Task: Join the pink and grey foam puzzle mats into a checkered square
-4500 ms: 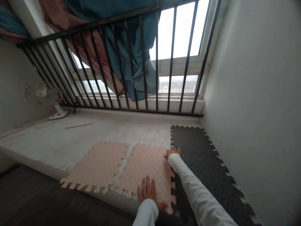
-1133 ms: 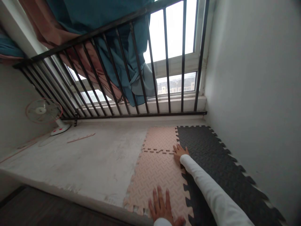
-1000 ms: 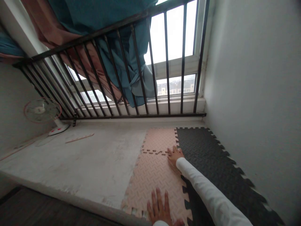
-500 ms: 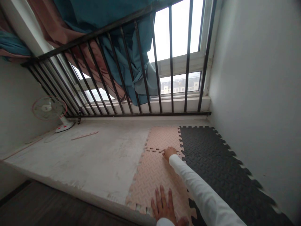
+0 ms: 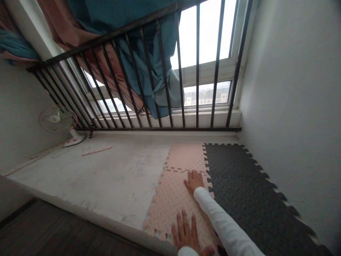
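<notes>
Two pink foam mat tiles lie end to end on a pale ledge. My right hand (image 5: 195, 182) rests palm down on the near pink foam tile (image 5: 170, 199), its fingers spread and their tips at the toothed seam. Beyond that seam is the far pink foam tile (image 5: 185, 155). To the left of my fingers, small dark gaps show along the joint; close to them it looks like a thin line. Nearer to me, my left hand (image 5: 185, 233) lies flat with fingers apart on the near tile's front part. Dark grey foam tiles (image 5: 239, 188) adjoin the pink ones on the right.
The bare ledge (image 5: 106, 181) drops to a dark floor (image 5: 48, 231) at the front left. A black railing (image 5: 160, 129) runs along the back, before curtains (image 5: 144, 71) and a window. An electric fan (image 5: 57, 119) stands far left. A white wall (image 5: 293, 106) bounds the right.
My right hand has gone from bent fingers at the seam to a flatter, spread pose slightly nearer me. My left hand has stayed in place. The view has shifted slightly.
</notes>
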The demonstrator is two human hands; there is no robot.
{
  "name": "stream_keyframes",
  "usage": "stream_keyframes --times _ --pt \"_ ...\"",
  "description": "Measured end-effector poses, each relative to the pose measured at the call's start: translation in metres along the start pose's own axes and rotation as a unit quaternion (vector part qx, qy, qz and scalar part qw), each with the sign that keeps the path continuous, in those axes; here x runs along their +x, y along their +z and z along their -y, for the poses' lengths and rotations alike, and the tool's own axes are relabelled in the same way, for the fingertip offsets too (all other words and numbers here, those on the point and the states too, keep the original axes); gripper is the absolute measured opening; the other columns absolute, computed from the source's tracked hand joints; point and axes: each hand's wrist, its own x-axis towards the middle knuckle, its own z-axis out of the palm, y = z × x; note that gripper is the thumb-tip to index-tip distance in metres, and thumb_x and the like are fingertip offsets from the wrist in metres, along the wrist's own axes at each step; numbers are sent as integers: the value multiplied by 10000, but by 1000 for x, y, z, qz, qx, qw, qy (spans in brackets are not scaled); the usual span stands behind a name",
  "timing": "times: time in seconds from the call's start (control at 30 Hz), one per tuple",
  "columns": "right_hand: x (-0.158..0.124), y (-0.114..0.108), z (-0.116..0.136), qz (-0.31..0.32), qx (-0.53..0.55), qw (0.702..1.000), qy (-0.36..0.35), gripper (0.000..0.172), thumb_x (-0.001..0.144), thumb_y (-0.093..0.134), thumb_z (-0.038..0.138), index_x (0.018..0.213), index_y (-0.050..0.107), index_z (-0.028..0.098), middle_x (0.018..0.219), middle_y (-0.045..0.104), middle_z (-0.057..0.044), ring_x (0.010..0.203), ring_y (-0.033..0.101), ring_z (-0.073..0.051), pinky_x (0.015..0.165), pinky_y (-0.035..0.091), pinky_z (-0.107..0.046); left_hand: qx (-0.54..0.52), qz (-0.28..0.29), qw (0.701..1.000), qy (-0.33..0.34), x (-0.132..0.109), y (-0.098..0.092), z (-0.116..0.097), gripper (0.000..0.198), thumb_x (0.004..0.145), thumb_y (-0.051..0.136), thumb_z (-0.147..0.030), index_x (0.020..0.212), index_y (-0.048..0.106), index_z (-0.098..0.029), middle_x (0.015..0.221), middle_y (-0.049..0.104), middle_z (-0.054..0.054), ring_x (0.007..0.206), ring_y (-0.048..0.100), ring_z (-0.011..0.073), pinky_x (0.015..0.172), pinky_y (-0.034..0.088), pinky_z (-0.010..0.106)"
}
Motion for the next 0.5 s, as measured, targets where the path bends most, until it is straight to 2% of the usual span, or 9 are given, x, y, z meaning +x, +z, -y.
stream_keyframes --times 0.07,0.17,0.3,0.37,0.43,0.5 --pt "-2 3 6 11 12 1000 27 633 798 267 485 1284 315 84 1362 274 -183 1269 166 -282 1014 56 -472 2 -5 1000 3 1 2 1 818 619 514 -557 1296 126 -313 1418 87 61 1283 -3 316 990 -36 569" --pt "3 1 18 25 11 998 48 699 792 235 527 1268 325 23 1389 184 -207 1285 103 -286 1017 64 -460 8 -14 1000 -3 2 6 1 810 629 521 -530 1296 118 -309 1419 92 53 1285 3 312 992 -39 573" --pt "10 -4 27 59 -1 997 41 795 772 251 564 1298 212 -31 1356 242 -242 1268 172 -295 1029 42 -432 13 -23 1000 -2 2 10 1 835 615 544 -514 1297 111 -306 1418 99 55 1284 13 322 982 -41 594" --pt "13 -7 26 72 -15 997 21 828 757 276 576 1280 230 -64 1315 304 -271 1248 223 -311 1030 -2 -435 11 -26 1000 1 3 11 1 849 604 557 -513 1297 108 -317 1418 92 58 1284 14 320 984 -39 590" --pt "18 -12 25 70 -17 997 -1 792 770 259 557 1265 271 -61 1296 335 -271 1240 244 -306 1027 -30 -442 4 -24 1000 1 4 12 2 843 603 558 -517 1295 115 -327 1417 90 59 1285 16 316 984 -37 586" --pt "25 -17 22 68 -4 997 -24 723 795 215 520 1285 264 -10 1334 307 -223 1260 212 -263 1032 -4 -434 -4 -17 1000 -2 5 11 2 817 617 542 -523 1294 128 -330 1415 94 58 1286 27 312 985 -36 583"
